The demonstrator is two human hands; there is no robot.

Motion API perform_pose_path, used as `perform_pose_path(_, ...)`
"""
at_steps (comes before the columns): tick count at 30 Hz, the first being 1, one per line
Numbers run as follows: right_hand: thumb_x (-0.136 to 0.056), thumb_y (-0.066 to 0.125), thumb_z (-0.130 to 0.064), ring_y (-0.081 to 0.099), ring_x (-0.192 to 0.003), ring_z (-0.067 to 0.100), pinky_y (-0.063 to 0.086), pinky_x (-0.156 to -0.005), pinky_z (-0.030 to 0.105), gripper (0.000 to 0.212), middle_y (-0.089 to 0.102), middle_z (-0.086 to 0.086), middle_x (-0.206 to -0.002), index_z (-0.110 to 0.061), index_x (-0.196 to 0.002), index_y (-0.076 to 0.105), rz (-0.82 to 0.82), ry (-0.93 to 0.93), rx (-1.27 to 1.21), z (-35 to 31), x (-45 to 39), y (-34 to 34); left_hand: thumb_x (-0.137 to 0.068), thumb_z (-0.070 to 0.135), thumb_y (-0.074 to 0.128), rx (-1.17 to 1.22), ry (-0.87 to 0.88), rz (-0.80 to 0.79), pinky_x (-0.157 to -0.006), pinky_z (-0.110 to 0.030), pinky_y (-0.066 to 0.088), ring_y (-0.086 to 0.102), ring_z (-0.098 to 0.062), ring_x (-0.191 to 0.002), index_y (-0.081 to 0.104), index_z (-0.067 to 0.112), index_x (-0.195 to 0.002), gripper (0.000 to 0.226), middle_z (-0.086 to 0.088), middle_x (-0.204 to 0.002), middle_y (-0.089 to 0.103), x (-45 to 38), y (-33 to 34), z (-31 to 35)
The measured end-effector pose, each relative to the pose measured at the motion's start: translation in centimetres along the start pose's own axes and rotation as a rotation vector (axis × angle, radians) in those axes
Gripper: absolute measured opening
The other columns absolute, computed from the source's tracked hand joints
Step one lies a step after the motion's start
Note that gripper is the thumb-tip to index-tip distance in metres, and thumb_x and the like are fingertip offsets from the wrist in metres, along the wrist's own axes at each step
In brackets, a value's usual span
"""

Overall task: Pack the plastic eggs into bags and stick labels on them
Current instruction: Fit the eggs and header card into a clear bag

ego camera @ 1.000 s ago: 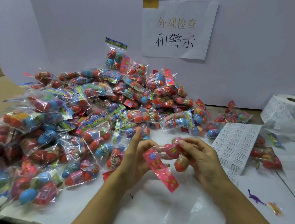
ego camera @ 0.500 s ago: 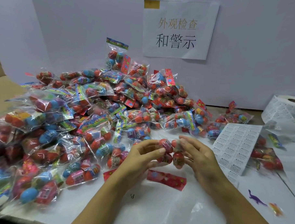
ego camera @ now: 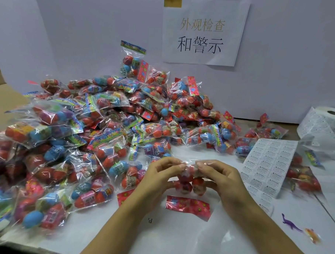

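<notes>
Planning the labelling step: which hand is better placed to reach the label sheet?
Probably the right hand. The label sheet lies just beside it on the table, while the left hand sits on the far side of the bag that both hands pinch, and would have to cross over it.

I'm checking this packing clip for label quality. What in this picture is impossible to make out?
All in the head view:
- Label sheet: print too small to read.
- Bag of eggs: egg count unclear, hidden by left hand and right hand.
- Label roll: cut by right edge.
</notes>
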State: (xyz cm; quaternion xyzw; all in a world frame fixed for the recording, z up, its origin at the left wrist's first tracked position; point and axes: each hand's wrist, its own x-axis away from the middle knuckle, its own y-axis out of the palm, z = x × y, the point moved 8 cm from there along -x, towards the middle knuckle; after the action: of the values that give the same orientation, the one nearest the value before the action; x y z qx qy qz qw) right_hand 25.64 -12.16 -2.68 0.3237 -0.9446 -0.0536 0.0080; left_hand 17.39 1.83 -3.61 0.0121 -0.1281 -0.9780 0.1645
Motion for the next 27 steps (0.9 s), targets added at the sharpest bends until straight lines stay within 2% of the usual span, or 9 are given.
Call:
perform_pose_path(3, -0.072, 0.079, -0.043, 0.073, -0.085, 0.024, 0.059, -0.071, 0.03, 0.038, 0.076, 0.015, -0.093, -0.012, -0.094, 0.081, -0.009, -0.006, 0.028, 0.03, 0.0, 0.08, -0.094, 0.006, 0.068, -0.038, 0.015, 0.009, -0.066, -0.029, 0.057, 0.066, -0.017, -0.079, 0.074, 0.007, -0.086, 0.01, -0.01, -0.084, 0.066, -0.08, -0.21, -0.1)
perform_pose_path(5, -0.067, 0.081, -0.045, 0.073, -0.084, 0.021, 0.058, -0.07, 0.025, 0.041, 0.076, 0.014, -0.092, -0.012, -0.091, 0.081, -0.003, 0.005, 0.017, 0.06, -0.05, 0.08, -0.092, 0.007, 0.068, -0.037, 0.012, 0.018, -0.066, -0.029, 0.057, 0.066, -0.017, -0.079, 0.075, 0.008, -0.083, 0.011, -0.01, -0.084, 0.066, -0.04, -0.19, -0.04)
perform_pose_path(7, -0.063, 0.081, -0.046, 0.071, -0.082, 0.019, 0.056, -0.068, 0.023, 0.043, 0.075, 0.013, -0.09, -0.011, -0.088, 0.081, 0.012, 0.016, -0.001, 0.11, -0.15, -0.06, -0.09, 0.017, 0.071, -0.022, 0.008, 0.021, -0.068, -0.031, 0.058, 0.067, -0.02, -0.084, 0.077, 0.011, -0.084, 0.01, -0.012, -0.087, 0.067, 0.03, -0.04, 0.05)
perform_pose_path(10, -0.063, 0.081, -0.045, 0.07, -0.08, 0.019, 0.056, -0.069, 0.023, 0.042, 0.075, 0.013, -0.088, -0.011, -0.088, 0.081, 0.016, 0.012, -0.013, 0.12, -0.17, -0.16, -0.087, 0.036, 0.072, -0.034, 0.011, 0.006, -0.073, -0.033, 0.06, 0.071, -0.02, -0.089, 0.078, 0.017, -0.085, 0.02, -0.008, -0.091, 0.073, 0.19, 0.26, 0.11)
perform_pose_path(13, -0.063, 0.08, -0.044, 0.073, -0.08, 0.019, 0.057, -0.07, 0.022, 0.039, 0.076, 0.012, -0.087, -0.014, -0.088, 0.082, 0.02, 0.002, -0.015, -0.03, -0.08, -0.12, -0.084, 0.041, 0.072, -0.039, 0.009, 0.027, -0.077, -0.036, 0.061, 0.074, -0.021, -0.095, 0.081, 0.021, -0.095, 0.024, -0.006, -0.096, 0.077, 0.26, 0.14, 0.09)
perform_pose_path(15, -0.062, 0.08, -0.044, 0.073, -0.079, 0.018, 0.057, -0.068, 0.021, 0.038, 0.076, 0.012, -0.085, -0.014, -0.086, 0.082, 0.029, -0.001, -0.022, -0.1, -0.07, -0.14, -0.082, 0.042, 0.073, -0.028, 0.001, 0.045, -0.083, -0.042, 0.062, 0.074, -0.024, -0.1, 0.081, 0.024, -0.102, 0.028, -0.007, -0.101, 0.078, 0.24, 0.0, 0.05)
perform_pose_path(17, -0.062, 0.081, -0.043, 0.072, -0.077, 0.016, 0.056, -0.067, 0.02, 0.038, 0.076, 0.01, -0.085, -0.014, -0.086, 0.082, 0.032, 0.006, -0.03, -0.01, -0.12, -0.14, -0.082, 0.042, 0.072, -0.022, -0.007, 0.048, -0.086, -0.044, 0.061, 0.074, -0.025, -0.102, 0.081, 0.024, -0.102, 0.028, -0.009, -0.103, 0.078, 0.26, 0.08, 0.09)
perform_pose_path(27, -0.062, 0.08, -0.046, 0.072, -0.075, 0.012, 0.055, -0.064, 0.018, 0.04, 0.077, 0.007, -0.087, -0.015, -0.088, 0.083, 0.043, 0.029, -0.092, 0.12, -0.29, -0.06, -0.092, 0.036, 0.064, 0.099, -0.054, 0.077, -0.067, -0.036, 0.061, 0.076, -0.023, -0.095, 0.082, 0.021, -0.093, 0.023, -0.011, -0.102, 0.078, 0.38, 0.53, 0.11)
